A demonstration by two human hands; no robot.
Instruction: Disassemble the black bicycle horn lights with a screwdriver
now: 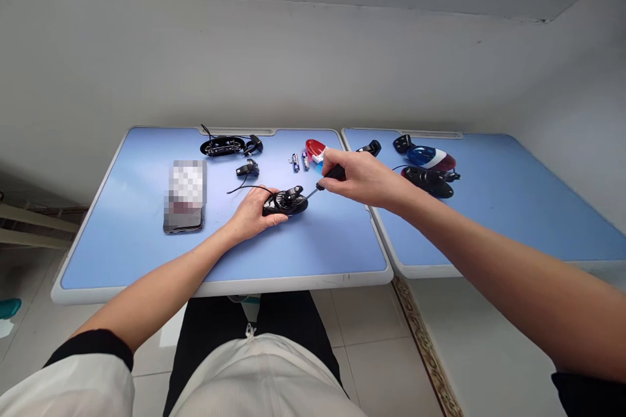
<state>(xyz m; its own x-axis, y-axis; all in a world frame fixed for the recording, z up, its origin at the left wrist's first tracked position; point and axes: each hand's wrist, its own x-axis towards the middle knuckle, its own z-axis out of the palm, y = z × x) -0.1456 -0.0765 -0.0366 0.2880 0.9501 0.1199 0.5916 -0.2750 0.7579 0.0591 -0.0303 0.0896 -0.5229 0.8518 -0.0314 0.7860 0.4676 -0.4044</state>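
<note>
My left hand (255, 214) is closed around the left end of a black plastic housing (285, 202) with a clamp-like mount on top, lying on the blue table (313, 254). A thin black cable trails from it to the left. In my right hand (359, 176) is a screwdriver (320, 185) with a black handle. Its metal shaft slants down to the housing's right end; whether the tip sits in a screw is too small to tell. Just behind are a red and clear light cover (316, 148), partly hidden by my right hand, and two small batteries (300, 162).
On the left lie a phone (184, 225), a small black clamp part (248, 169) and an open black housing (223, 146) with a cable. A blue, white and red light (431, 158) and a black housing (429, 180) rest on the right table, beyond the seam between the tables.
</note>
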